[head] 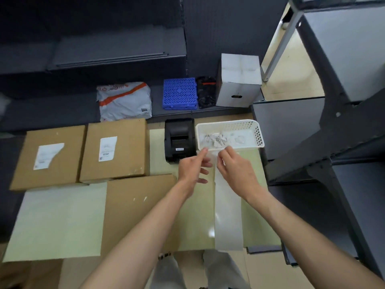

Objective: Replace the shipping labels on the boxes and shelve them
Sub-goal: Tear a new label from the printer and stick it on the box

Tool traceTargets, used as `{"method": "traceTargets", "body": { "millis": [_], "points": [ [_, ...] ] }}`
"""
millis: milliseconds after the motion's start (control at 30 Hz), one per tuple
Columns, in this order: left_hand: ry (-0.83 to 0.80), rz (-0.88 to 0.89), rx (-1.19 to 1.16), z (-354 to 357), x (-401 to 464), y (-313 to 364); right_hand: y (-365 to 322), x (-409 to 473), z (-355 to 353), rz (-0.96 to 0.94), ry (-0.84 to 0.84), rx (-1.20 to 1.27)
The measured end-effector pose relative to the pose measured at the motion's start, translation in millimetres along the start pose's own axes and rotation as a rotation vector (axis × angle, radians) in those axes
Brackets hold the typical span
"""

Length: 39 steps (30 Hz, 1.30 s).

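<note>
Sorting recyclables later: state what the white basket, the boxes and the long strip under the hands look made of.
White basket: apparently rigid moulded plastic, given its regular slotted walls. Boxes: matte brown corrugated cardboard, scuffed where labels came off. Long strip: glossy, translucent, catching glare, probably label backing paper or film; the right hand pinches its top, the left hand alongside.

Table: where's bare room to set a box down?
Front-left, the table is bare below the two labelled boxes, left of the unlabelled box. Crowded by the printer, basket and both hands.
</note>
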<state>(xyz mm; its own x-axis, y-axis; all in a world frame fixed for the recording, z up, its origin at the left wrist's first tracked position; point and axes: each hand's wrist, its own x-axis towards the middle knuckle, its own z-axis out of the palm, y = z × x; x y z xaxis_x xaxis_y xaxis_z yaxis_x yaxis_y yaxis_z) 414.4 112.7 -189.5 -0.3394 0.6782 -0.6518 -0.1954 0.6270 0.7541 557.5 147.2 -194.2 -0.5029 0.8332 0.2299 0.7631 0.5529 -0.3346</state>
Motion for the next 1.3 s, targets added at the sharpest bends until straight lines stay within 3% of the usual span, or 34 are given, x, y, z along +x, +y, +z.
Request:
{"method": "traceTargets", "body": {
  "millis": [267, 467, 567, 867, 1000, 1133, 1300],
  "points": [
    [0.139, -0.035, 0.061, -91.5, -40.4, 27.0, -87.2, 15.0, -1.5, -0.359, 0.059, -0.115],
    [0.169, -0.07, 0.071, -163.0, -51.5, 6.4, -152.2, 8.5, 27.5, -0.417, -0.032, -0.069],
    [0.176, -0.013, 0.075, -199.7, -49.9, -6.5, -182.2, -2.0, 37.5, -0.277, -0.045, 0.044],
    [0.049, 0.062, 0.132, -287.6, -47.8, -50.4, -238.7, -15.1, 71.0, 0.418, -0.205, 0.284],
    [0.006, 0.055, 0.155, -306.3, -50.9, -64.7, -246.6, -23.6, 88.2, 0.74, -0.217, 0.64],
    [-0.01, 0.039, 0.177, -314.6, -49.8, -78.6, -247.6, -30.5, 99.7, 0.865, -0.192, 0.859],
    [0.065, 0.023, 0.176, -305.6, -40.2, -103.4, -240.9, -41.1, 112.5, 0.865, -0.223, 0.883]
  ]
}}
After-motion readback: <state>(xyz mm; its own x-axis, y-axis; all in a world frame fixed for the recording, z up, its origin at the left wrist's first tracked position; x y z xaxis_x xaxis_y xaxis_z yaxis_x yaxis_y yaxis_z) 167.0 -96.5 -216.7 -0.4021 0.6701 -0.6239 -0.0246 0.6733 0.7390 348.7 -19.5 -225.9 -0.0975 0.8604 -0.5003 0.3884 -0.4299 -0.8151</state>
